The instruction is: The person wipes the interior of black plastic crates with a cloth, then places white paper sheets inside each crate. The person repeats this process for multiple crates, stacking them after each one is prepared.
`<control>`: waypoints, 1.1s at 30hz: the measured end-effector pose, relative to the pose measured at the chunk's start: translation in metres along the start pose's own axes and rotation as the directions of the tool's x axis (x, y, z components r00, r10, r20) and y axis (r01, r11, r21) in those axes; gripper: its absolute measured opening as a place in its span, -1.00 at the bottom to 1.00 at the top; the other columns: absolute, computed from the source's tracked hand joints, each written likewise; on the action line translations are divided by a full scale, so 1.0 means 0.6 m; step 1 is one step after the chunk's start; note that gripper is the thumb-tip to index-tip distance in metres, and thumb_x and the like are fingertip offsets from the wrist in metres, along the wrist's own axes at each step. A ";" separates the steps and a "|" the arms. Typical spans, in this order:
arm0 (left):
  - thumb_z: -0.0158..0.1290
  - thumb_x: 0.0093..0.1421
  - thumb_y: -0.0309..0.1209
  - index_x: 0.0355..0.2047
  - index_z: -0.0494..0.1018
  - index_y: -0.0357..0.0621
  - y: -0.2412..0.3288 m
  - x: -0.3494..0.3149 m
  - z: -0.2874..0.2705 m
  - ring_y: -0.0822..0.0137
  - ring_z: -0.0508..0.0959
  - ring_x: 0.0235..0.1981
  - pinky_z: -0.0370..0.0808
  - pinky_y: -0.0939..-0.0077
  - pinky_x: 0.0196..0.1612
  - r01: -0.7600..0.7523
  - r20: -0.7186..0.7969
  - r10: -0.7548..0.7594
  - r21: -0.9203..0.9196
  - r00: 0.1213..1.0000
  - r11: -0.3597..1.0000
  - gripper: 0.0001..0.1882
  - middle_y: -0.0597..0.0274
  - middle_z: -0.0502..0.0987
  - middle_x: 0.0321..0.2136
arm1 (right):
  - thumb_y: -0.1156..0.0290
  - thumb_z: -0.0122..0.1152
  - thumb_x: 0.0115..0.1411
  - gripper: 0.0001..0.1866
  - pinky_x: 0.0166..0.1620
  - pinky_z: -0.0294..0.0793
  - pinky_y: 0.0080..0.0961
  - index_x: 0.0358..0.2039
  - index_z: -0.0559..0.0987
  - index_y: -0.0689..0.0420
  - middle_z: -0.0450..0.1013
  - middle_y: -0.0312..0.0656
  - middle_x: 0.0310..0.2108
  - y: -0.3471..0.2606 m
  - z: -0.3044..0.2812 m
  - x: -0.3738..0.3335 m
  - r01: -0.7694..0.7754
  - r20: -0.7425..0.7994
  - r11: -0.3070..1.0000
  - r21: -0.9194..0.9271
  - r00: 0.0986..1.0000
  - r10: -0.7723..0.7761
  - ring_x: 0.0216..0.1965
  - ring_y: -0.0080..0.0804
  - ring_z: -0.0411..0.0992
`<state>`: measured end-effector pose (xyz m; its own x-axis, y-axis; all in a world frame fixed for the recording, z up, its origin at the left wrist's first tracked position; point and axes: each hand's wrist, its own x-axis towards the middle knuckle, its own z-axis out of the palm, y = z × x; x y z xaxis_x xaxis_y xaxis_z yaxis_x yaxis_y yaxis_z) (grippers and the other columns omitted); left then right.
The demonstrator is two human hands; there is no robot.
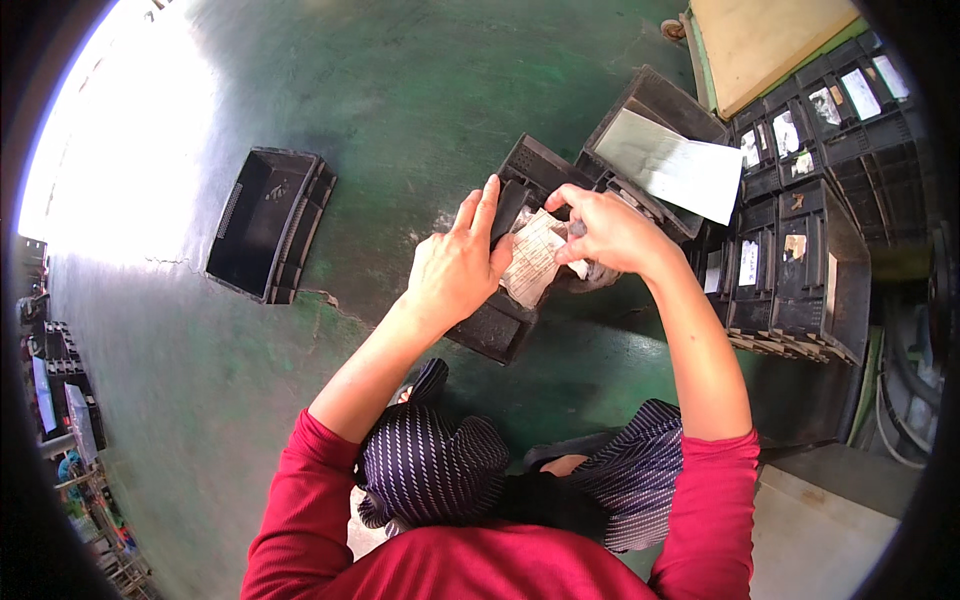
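Observation:
A black plastic bin (492,328) stands on the floor in front of me, with a worn, creased paper label (533,255) on the face between my hands. My left hand (455,265) lies along the bin's left part, fingers stretched out and the thumb at the label's edge. At the label's right side is my right hand (610,230), its fingers bent inward in a pinch. Something small and grey shows at those fingertips, too hidden to name. Beneath the right hand sits a crumpled grey lump (598,277), perhaps a rag.
Another black bin (250,225) stands apart on the green floor (400,90) to the left. At the upper right, a white sheet (690,170) lies over a black bin (655,95). Stacked labelled bins (790,245) line the right side, below a yellowish board (765,40).

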<state>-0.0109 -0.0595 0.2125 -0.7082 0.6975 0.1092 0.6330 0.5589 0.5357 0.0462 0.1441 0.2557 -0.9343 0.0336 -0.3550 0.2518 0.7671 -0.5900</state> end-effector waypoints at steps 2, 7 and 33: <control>-0.05 0.21 -0.25 0.27 0.03 -0.19 -0.001 0.000 -0.001 -0.17 0.55 -0.27 0.51 0.10 -0.19 0.005 0.004 -0.005 -0.002 1.000 1.000 -0.33 -0.15 0.33 0.08 | 0.38 0.46 -0.17 -0.49 -0.10 0.44 -0.29 -0.15 0.52 0.18 0.53 0.00 -0.29 -0.007 -0.014 0.015 -0.038 0.068 0.999 -0.025 0.997 0.039 -0.18 -0.08 0.49; -0.05 0.21 -0.25 0.28 0.01 -0.19 -0.008 -0.001 0.001 -0.18 0.56 -0.29 0.51 0.09 -0.20 -0.005 0.008 0.006 -0.022 1.000 1.000 -0.32 -0.16 0.32 0.10 | 0.32 0.41 -0.12 -0.67 -0.16 0.43 -0.26 -0.37 0.55 0.22 0.53 0.04 -0.38 -0.007 -0.002 0.007 0.098 -0.056 0.986 -0.137 0.993 -0.106 -0.19 -0.07 0.49; -0.02 0.17 -0.24 0.28 0.02 -0.13 -0.020 0.002 -0.015 -0.14 0.55 -0.24 0.51 0.12 -0.16 -0.003 0.014 0.004 -0.060 1.000 0.998 -0.30 -0.14 0.32 0.10 | 0.29 0.30 -0.01 -0.66 -0.23 0.41 -0.43 -0.33 0.54 0.33 0.52 0.03 -0.43 0.167 -0.155 -0.078 -0.233 -0.640 0.972 -0.036 0.752 0.156 -0.39 -0.25 0.50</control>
<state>-0.0222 -0.0697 0.2138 -0.7015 0.7056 0.0999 0.6153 0.5290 0.5844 0.0916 0.2791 0.2805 -0.8249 0.5554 0.1054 0.4529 0.7608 -0.4648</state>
